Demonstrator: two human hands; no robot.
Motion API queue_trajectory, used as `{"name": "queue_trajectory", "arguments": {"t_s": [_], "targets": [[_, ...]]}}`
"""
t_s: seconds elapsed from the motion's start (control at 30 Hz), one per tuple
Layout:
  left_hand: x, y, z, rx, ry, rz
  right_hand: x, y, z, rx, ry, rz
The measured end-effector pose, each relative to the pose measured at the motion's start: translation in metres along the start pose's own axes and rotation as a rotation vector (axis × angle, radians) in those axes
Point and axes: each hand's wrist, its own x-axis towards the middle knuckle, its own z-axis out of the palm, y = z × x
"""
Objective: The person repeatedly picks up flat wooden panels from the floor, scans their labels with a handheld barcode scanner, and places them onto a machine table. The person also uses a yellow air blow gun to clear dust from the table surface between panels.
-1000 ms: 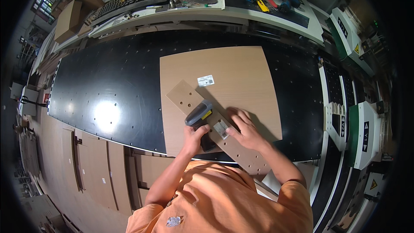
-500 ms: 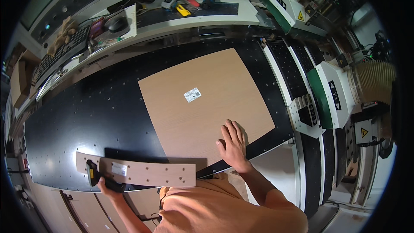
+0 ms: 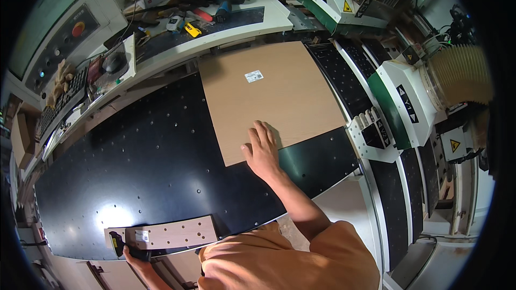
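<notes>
My right hand (image 3: 262, 153) lies with its fingers spread on the near edge of a large light-brown wooden panel (image 3: 290, 96). A white label (image 3: 254, 76) is stuck on the panel's upper part. At the lower left, my left hand (image 3: 131, 256) is closed around a black handheld barcode scanner (image 3: 116, 243) with a yellow mark. The scanner is over the left end of a narrow wooden strip (image 3: 180, 232) drilled with several holes and bearing a small label. That strip lies along the near edge of the black perforated table (image 3: 161, 161).
White and green machine heads (image 3: 400, 104) with ribbed hoses stand at the right, beside dark rails. Beyond the table, a white bench holds a yellow cutter (image 3: 192, 30) and other tools. A keyboard (image 3: 70, 88) and a control panel with a red button (image 3: 78, 29) are at the left.
The large panel has slid away from me across the table, turning slightly, with my right hand on it. My left hand still holds the scanner over the strip.
</notes>
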Motion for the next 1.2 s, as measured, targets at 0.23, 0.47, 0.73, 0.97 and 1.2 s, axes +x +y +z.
{"name": "queue_trajectory", "arguments": {"t_s": [0.23, 0.47, 0.73, 0.97, 1.2], "targets": [[0.018, 0.002, -0.031, 0.047, -0.040, -0.007, 0.033, 0.045, 0.000, -0.065, 0.200, 0.066], [0.015, 0.007, -0.017, 0.121, 0.073, 0.006, 0.035, 0.079, -0.007, -0.077, 0.239, 0.056], [0.016, 0.004, -0.012, 0.098, 0.071, 0.040, 0.035, 0.091, -0.012, -0.084, 0.264, 0.068], [0.028, 0.002, -0.023, -0.047, -0.093, 0.055, 0.032, 0.090, -0.006, -0.124, 0.334, 0.039], [-0.039, -0.014, -0.003, -0.188, 0.110, 0.202, -0.005, 0.023, 0.000, -0.033, 0.129, -0.064]]}}
